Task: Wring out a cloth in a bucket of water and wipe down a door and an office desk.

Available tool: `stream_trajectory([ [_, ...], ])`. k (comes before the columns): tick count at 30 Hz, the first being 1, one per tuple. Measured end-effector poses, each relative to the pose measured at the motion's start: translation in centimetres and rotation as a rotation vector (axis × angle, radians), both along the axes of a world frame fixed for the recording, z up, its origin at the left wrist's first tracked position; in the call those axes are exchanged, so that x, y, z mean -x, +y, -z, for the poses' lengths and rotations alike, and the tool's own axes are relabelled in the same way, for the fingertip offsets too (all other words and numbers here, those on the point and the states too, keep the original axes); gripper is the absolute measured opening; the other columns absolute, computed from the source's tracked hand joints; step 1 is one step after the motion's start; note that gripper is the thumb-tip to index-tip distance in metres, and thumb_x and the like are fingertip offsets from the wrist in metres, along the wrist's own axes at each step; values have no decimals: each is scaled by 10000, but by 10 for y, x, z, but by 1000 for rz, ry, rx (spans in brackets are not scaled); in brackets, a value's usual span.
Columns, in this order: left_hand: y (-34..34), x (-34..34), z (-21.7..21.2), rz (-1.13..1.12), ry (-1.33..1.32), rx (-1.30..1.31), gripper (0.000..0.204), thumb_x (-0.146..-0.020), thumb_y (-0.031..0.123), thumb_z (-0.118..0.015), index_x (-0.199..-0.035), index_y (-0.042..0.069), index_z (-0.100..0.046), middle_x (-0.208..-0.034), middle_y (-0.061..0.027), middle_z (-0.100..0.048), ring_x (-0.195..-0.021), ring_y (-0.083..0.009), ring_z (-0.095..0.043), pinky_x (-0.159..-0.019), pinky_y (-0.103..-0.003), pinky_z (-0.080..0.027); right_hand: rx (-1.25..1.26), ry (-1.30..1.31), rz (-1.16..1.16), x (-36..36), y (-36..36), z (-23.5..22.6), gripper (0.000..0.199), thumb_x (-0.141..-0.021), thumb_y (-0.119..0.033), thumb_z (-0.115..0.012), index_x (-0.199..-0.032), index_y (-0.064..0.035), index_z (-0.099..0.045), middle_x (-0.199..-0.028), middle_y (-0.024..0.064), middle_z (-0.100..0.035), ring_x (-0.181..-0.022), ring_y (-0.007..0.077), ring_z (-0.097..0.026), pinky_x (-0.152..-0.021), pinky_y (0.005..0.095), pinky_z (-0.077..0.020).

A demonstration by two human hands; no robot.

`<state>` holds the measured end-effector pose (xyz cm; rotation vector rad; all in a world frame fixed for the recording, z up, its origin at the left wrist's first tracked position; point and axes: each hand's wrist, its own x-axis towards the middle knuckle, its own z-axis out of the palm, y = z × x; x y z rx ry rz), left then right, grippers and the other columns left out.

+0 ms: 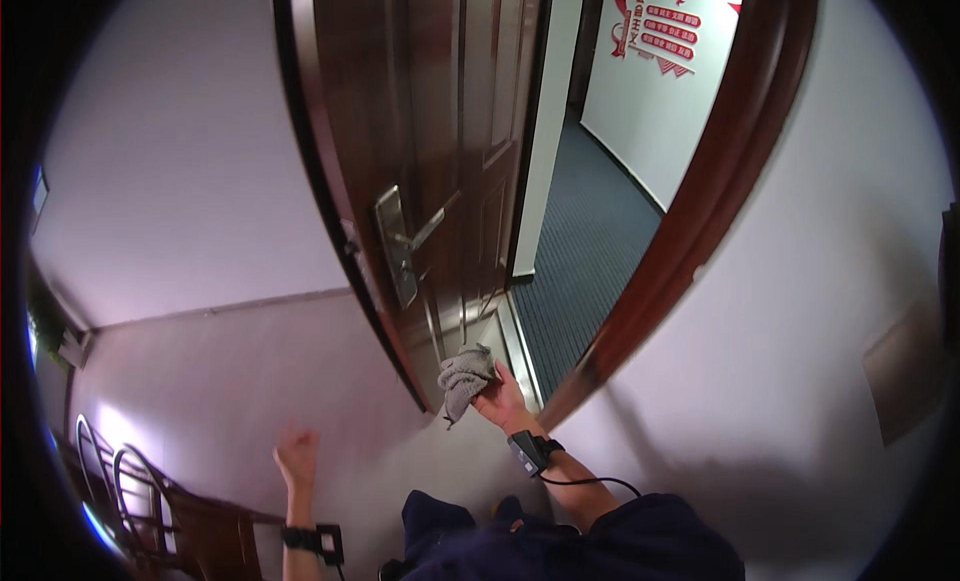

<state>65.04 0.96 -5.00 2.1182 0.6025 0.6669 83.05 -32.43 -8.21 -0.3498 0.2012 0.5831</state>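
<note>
A crumpled grey cloth [466, 375] is held in my right hand [503, 401], the fingers wrapped into its folds and partly hidden by it. The cloth is in front of the lower part of a dark brown door [410, 111], which stands ajar; whether it touches the door I cannot tell. Higher on the door is a metal lever handle [428, 229] on a long plate, with no hand on it. My left hand [297, 459] is held off to the left, a little blurred, its fingers curled in a fist with nothing seen in them.
A reddish-brown door frame [690, 231] rises to the right of the opening. Beyond it lies a corridor with dark striped carpet [590, 211] and red wall decorations [665, 31]. A wooden chair [190, 526] stands at lower left. A cable runs from my right wrist device [530, 453].
</note>
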Motion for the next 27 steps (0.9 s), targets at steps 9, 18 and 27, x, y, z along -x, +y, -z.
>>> stream_trajectory([
  [9,-32,-292,-219,192,-783,-307,1102,-644,329,-792,-1392,60,-29,-1397,-205,-198,-1277,-357,-244,-1021,-456,-248,-245,-274,189,-122,29,-70,533,-933,-427,-249,-1268,-42,-403,-1292,123,-435,-1191,275,-399,-1039,434,-247],
  [18,-17,-331,-174,344,-853,-417,1061,-627,240,-716,-1351,-71,-7,-1348,-247,-202,-1238,-362,-273,-1016,-432,-233,69,-480,421,-189,21,-176,449,-948,-350,-258,-1151,-29,-497,-1152,121,-549,-1053,268,-522,-941,408,-378],
  [27,14,-345,-147,384,-831,-285,997,-757,458,-585,-1372,-40,22,-1396,-217,-137,-1277,-325,-223,-1035,-415,-206,414,-955,315,-263,76,-223,361,-818,-54,-495,-1176,-14,-462,-1078,110,-544,-985,179,-536,-861,304,-434],
])
